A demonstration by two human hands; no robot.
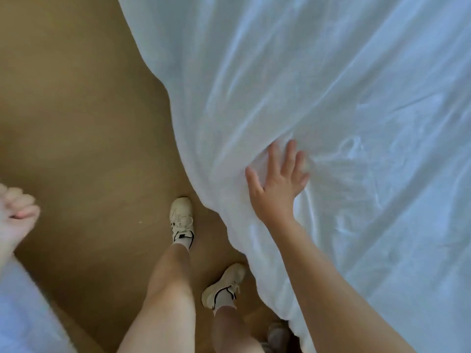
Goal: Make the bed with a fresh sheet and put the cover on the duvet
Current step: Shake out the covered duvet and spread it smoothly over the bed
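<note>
A white, wrinkled sheet [331, 98] covers the bed across the right half of the view and hangs over its left edge toward the floor. My right hand [277, 182] lies flat on the sheet near that edge, fingers spread, holding nothing. My left hand [16, 212] hangs at the far left over the floor, fingers curled into a loose fist with nothing visible in it.
Tan floor [76, 123] fills the left half. My legs and white sneakers [182, 220] stand beside the bed's edge. A pale cloth [23, 314] shows at the bottom left corner. Something grey [276, 332] lies on the floor by the bed's foot.
</note>
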